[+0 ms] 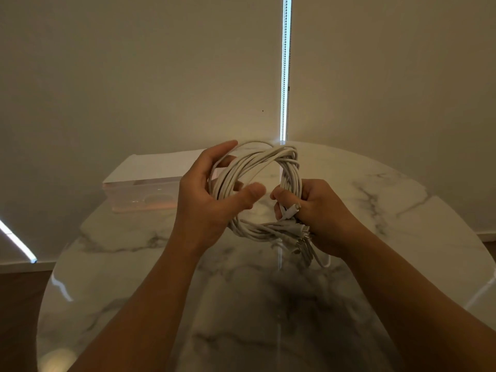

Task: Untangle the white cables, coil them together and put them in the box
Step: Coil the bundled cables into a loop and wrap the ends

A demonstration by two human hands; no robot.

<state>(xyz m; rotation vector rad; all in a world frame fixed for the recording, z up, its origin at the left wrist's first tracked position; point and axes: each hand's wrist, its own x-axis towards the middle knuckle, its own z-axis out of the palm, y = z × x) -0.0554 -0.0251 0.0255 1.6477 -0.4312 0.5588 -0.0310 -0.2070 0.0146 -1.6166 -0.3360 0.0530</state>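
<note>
Right of the box [139, 196], up above the surface [375, 200], the white cables [257, 157] sit in one round ring held by two hands. The left hand [204, 200], the one nearer the box, wraps its fingers round that side of the ring, with its thumb poking across the hole. The right hand [322, 210], on the side far from the box, squeezes the ring tight, and the plug ends [303, 232] stick out below it.

I think the ring is nearly ready to go in the box. But things can go wrong. The plug ends hang loose, so they may catch on the box's edge and pull a loop out. If one hand lets go too soon, the springy loops may pop open and get all tangled. The box looks low and sits off to one side, so the ring may be too wide or puffy and spill over its edge.
</note>
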